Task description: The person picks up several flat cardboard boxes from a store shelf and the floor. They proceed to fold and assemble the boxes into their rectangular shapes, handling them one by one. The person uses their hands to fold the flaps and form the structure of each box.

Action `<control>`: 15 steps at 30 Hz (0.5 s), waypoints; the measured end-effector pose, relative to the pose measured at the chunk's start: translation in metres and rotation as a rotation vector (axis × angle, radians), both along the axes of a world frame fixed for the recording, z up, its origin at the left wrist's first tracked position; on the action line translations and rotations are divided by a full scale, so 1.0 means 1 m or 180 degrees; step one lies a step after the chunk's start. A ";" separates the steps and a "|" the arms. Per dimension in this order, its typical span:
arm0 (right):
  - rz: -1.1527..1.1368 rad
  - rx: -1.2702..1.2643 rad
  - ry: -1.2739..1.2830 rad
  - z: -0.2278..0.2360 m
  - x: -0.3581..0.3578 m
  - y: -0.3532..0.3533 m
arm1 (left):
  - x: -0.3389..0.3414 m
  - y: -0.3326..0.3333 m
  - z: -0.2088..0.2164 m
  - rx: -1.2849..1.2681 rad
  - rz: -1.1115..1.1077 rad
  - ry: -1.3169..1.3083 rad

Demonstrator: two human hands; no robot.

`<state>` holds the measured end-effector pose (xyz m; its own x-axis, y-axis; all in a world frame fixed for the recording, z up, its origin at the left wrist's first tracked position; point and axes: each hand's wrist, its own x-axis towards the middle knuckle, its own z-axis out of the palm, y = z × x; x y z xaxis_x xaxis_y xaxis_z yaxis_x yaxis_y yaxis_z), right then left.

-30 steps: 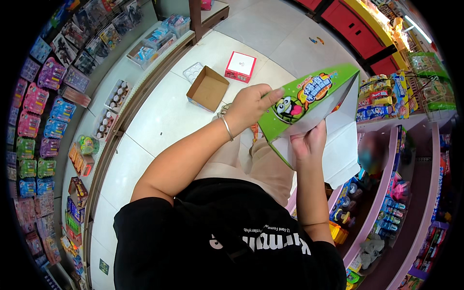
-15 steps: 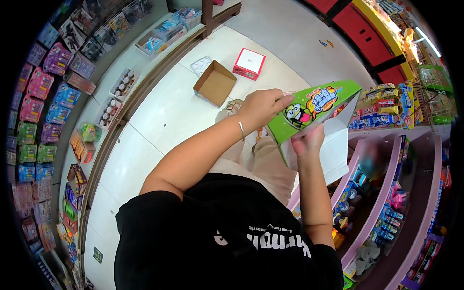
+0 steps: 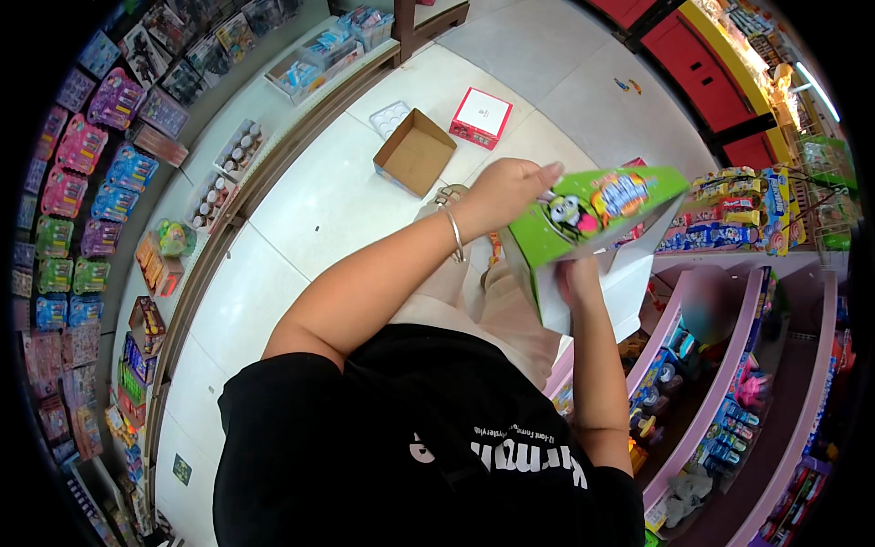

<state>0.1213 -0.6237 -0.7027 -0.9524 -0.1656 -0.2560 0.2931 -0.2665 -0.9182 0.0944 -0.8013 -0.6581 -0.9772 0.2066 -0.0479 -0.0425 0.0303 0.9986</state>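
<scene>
A green cardboard box with a cartoon face and a white inside is held up in front of me, tilted, with its white flaps hanging on the right. My left hand grips its upper left edge, thumb lying along the top, fingers behind. Below the printed panel, my right hand reaches up against the white cardboard. Its fingertips are hidden by the box, so what they press on does not show. A silver bracelet circles my left wrist.
On the tiled floor ahead lie an open brown carton, a red-and-white box and a clear plastic tray. Shelving packed with goods runs along the left. Pink shelves of toys and sweets stand close on my right.
The green box has tipped and shifted a little to the right and down. My right hand has sunk lower, with more of its fingers hidden. My left hand keeps its grip.
</scene>
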 end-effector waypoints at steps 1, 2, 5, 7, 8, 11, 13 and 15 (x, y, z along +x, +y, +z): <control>-0.0109 0.0224 0.0237 0.000 0.001 0.003 | -0.004 -0.003 -0.011 0.0057 0.0061 -0.0148; -0.0222 0.0448 0.0474 0.000 0.001 0.009 | -0.009 -0.007 -0.023 0.0035 0.0327 -0.0058; -0.0177 0.2026 0.1765 0.025 0.014 0.009 | -0.019 -0.025 -0.054 0.0222 0.0940 -0.0059; 0.0331 0.3198 0.2579 0.046 0.030 0.008 | -0.020 -0.032 -0.065 0.0700 0.1002 -0.0474; 0.0281 0.2934 0.2834 0.059 0.034 -0.003 | -0.018 -0.033 -0.064 0.1079 0.0958 -0.0809; 0.0999 0.2112 0.1434 0.075 0.026 0.001 | -0.005 -0.029 -0.043 0.1391 0.0918 -0.0669; 0.1560 0.1476 0.0585 0.057 0.008 0.017 | -0.003 -0.026 -0.032 0.1394 0.0950 -0.0503; 0.1622 0.1246 0.0002 0.056 0.007 0.012 | -0.005 -0.023 -0.031 0.1158 0.0951 -0.0191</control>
